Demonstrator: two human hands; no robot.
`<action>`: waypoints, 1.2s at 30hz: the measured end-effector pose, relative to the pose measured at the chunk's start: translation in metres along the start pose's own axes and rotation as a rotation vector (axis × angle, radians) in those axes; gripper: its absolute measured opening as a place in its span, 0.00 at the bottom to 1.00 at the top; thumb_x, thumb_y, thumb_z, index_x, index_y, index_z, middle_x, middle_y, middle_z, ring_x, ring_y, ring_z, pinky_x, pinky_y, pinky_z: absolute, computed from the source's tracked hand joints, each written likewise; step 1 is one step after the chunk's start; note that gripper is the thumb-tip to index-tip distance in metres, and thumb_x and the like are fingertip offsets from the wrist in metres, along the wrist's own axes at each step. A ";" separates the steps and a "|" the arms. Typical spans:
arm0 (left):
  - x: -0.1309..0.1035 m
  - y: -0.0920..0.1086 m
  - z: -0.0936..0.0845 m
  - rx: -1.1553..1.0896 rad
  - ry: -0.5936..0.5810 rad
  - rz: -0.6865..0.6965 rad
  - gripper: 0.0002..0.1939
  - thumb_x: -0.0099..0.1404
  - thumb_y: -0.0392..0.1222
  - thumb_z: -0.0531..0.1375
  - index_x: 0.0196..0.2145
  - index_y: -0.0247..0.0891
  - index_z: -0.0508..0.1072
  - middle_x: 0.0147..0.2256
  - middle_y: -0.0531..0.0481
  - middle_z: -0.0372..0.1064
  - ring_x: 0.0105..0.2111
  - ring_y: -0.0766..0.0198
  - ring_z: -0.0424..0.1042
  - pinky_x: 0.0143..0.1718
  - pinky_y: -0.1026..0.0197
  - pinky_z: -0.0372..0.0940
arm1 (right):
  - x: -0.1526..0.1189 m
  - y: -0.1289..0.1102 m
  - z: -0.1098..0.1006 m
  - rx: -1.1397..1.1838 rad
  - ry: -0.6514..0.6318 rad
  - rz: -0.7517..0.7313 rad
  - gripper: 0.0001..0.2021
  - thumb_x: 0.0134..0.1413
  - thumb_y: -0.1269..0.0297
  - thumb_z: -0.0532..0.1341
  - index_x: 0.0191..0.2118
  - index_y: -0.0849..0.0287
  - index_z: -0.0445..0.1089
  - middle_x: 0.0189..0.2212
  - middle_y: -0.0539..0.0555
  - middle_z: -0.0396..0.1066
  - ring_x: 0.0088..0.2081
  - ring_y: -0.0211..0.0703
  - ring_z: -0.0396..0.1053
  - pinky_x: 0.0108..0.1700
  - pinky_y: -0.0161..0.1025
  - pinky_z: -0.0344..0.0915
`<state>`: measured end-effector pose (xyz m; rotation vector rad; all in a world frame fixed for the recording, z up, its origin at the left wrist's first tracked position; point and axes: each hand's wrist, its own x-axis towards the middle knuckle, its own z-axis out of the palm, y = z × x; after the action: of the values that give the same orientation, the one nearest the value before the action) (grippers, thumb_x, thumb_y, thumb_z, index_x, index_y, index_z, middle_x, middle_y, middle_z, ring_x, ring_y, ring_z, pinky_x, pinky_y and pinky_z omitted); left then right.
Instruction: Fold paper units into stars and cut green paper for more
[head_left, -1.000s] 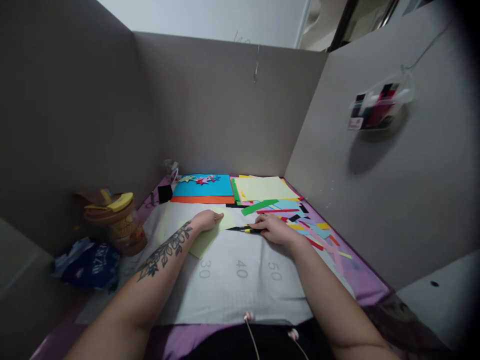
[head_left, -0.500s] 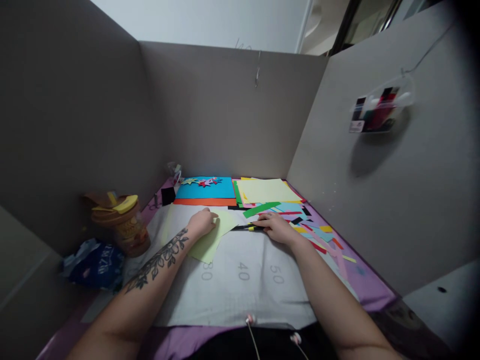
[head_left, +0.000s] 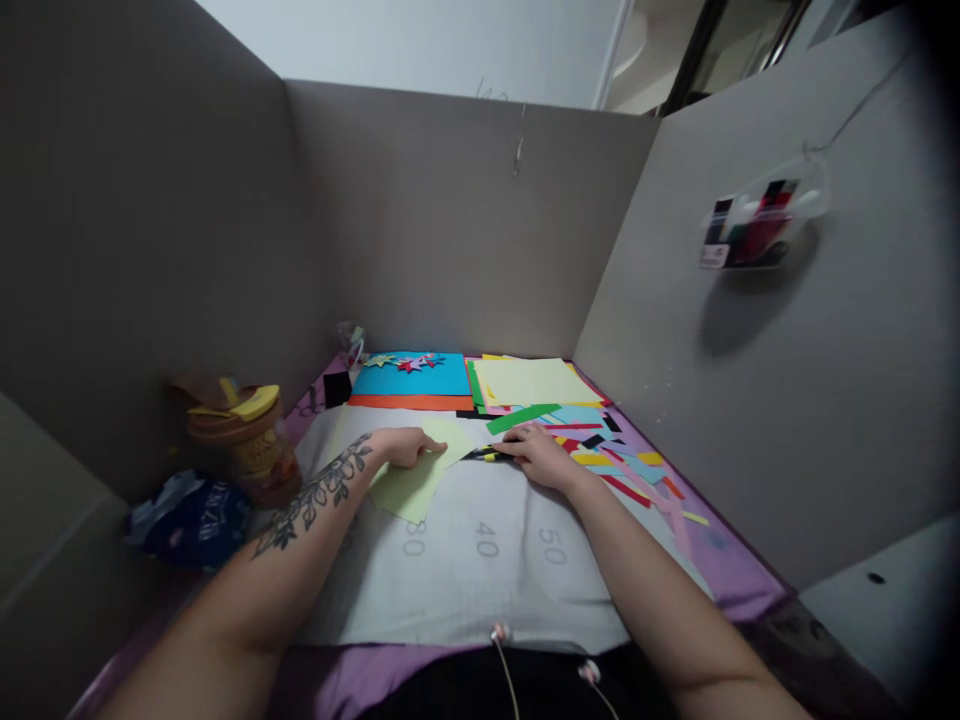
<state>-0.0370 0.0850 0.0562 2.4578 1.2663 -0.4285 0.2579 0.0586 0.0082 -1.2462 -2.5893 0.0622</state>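
A pale green sheet of paper (head_left: 411, 492) lies on the white cloth (head_left: 517, 590) printed with numbers. My left hand (head_left: 409, 447) rests on this sheet, its index finger stretched toward the right and the other fingers curled under. Black and yellow scissors (head_left: 487, 453) lie low over the cloth, their blades pointing left at the sheet's right edge. My right hand (head_left: 538, 455) is closed round their handles, palm down. Whether the blades touch the paper is too small to tell.
Coloured paper strips (head_left: 626, 490) spread beyond my right hand. Behind are a blue sheet (head_left: 450, 375) with paper stars (head_left: 409, 364) and stacked pale sheets (head_left: 536, 382). At left stand a brown cup (head_left: 262, 450) and a blue packet (head_left: 195, 525). Grey panels surround the table.
My left hand has shifted slightly down and its index finger now points right along the sheet. My right hand and the scissors have moved a little to the left.
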 end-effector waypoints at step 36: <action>0.006 0.001 -0.009 0.023 -0.091 -0.077 0.44 0.43 0.32 0.58 0.60 0.50 0.57 0.38 0.52 0.71 0.31 0.61 0.67 0.33 0.64 0.63 | 0.003 -0.039 -0.007 0.043 -0.066 -0.093 0.23 0.49 0.78 0.56 0.50 0.48 0.70 0.44 0.55 0.69 0.47 0.48 0.60 0.51 0.48 0.49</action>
<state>-0.0316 0.0927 0.0624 2.3851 1.3286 -0.5708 0.2281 0.0354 0.0212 -1.1258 -2.6838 0.1422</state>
